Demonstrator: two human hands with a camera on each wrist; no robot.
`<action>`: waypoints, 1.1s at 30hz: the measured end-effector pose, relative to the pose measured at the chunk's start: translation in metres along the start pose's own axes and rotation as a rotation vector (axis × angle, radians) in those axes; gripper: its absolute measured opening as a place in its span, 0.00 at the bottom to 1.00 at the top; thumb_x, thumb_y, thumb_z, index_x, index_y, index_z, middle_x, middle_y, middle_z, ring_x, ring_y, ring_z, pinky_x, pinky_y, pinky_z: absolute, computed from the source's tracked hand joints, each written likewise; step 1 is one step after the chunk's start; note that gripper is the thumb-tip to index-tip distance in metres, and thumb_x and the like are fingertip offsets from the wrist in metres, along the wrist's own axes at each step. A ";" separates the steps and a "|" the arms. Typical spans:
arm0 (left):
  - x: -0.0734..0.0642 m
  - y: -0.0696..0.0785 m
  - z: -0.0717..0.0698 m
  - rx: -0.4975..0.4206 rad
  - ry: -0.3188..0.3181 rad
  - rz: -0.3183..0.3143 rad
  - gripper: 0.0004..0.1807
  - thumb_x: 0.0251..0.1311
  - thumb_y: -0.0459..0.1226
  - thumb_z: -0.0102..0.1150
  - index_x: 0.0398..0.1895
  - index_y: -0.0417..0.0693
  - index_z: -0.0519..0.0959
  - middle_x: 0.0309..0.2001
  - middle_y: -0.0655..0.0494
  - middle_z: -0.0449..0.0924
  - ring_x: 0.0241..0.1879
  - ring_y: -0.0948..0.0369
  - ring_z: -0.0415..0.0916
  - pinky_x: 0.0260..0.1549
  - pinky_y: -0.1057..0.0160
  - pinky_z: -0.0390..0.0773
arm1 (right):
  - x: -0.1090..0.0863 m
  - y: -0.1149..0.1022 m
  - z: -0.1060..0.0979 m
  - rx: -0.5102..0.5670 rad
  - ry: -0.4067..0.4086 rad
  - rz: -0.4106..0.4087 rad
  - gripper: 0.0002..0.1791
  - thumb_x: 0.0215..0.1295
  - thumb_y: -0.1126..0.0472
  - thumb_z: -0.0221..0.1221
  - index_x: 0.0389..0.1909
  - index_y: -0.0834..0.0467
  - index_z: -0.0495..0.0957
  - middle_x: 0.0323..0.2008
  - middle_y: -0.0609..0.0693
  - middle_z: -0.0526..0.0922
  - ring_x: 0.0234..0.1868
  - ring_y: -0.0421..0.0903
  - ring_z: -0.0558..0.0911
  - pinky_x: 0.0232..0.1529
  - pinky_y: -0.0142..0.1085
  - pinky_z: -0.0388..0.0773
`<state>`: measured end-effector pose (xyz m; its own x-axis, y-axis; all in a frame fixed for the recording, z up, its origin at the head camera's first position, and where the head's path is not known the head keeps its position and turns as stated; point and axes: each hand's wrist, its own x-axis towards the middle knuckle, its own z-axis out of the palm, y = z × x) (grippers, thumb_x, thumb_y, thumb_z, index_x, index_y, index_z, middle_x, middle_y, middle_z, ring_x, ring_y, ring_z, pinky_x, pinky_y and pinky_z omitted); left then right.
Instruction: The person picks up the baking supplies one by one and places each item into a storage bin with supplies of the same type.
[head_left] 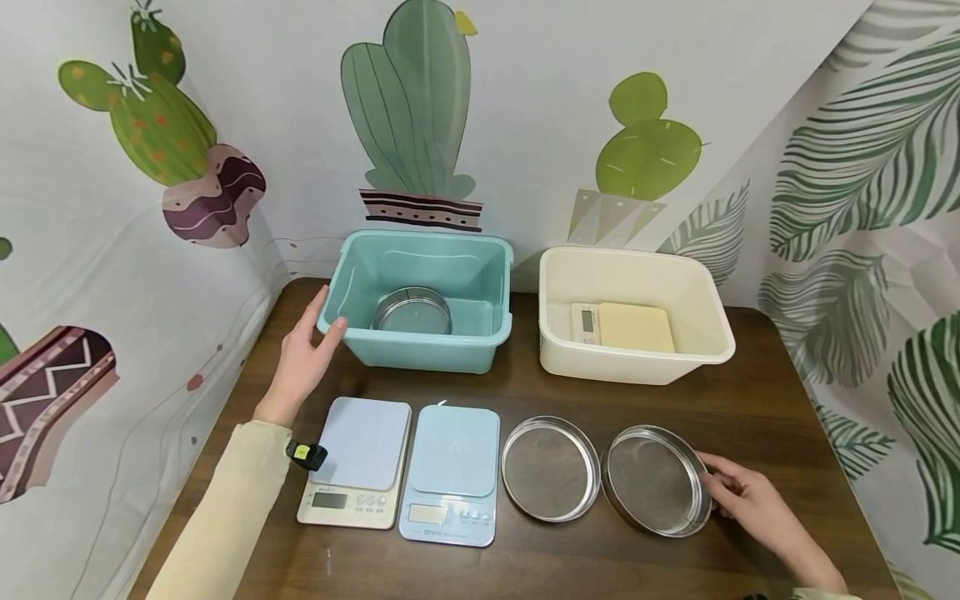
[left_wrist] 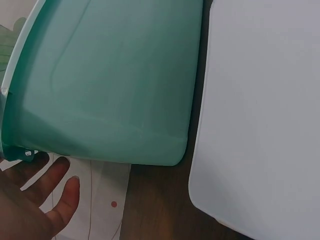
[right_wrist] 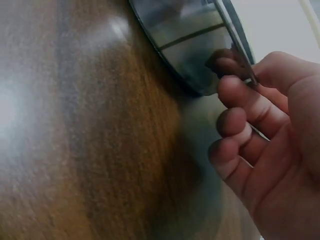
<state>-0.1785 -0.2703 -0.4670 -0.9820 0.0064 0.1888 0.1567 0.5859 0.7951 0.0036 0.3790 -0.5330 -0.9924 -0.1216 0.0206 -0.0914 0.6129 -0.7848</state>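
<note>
My left hand (head_left: 302,357) is at the front left corner of the teal bin (head_left: 420,353), fingers fairly straight along the outside and thumb near the rim. A round metal sieve (head_left: 412,317) lies inside that bin. At the right, my right hand (head_left: 757,510) pinches the rim of another round sieve (head_left: 654,479) between thumb and fingers; the right wrist view shows this pinch on the sieve's shiny wall (right_wrist: 192,45). Directly left of it lies a third sieve (head_left: 550,468), flat on the table.
A white kitchen scale (head_left: 360,446) and a light blue one (head_left: 453,454) lie side by side at the left front. The cream bin (head_left: 637,367) at the back right holds a yellowish scale (head_left: 636,327). Behind the wooden table (head_left: 525,567) hangs a patterned cloth (head_left: 525,108).
</note>
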 end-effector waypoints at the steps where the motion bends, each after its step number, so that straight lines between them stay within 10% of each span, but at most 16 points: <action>1: 0.000 0.000 0.000 -0.005 -0.001 -0.005 0.39 0.78 0.53 0.52 0.86 0.62 0.51 0.80 0.43 0.59 0.76 0.40 0.58 0.70 0.30 0.58 | 0.000 0.000 0.000 0.000 0.009 0.003 0.15 0.73 0.71 0.60 0.58 0.70 0.79 0.19 0.40 0.75 0.18 0.38 0.73 0.19 0.32 0.70; 13: -0.001 0.000 0.000 -0.045 -0.006 -0.026 0.38 0.78 0.53 0.52 0.86 0.66 0.50 0.80 0.44 0.58 0.77 0.40 0.56 0.71 0.29 0.56 | 0.001 0.000 0.002 -0.061 0.135 0.009 0.15 0.67 0.77 0.61 0.54 0.72 0.81 0.17 0.39 0.75 0.17 0.35 0.72 0.19 0.28 0.69; 33: 0.000 0.002 0.001 -0.053 0.005 -0.035 0.39 0.78 0.53 0.52 0.86 0.65 0.50 0.80 0.43 0.58 0.77 0.41 0.57 0.71 0.30 0.57 | 0.010 -0.063 -0.015 -0.090 0.173 0.150 0.18 0.72 0.68 0.59 0.58 0.73 0.80 0.17 0.42 0.80 0.21 0.38 0.78 0.23 0.28 0.68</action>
<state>-0.1780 -0.2678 -0.4661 -0.9864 -0.0175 0.1637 0.1282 0.5419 0.8306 -0.0021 0.3514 -0.4740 -0.9941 0.1067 0.0204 0.0583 0.6823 -0.7287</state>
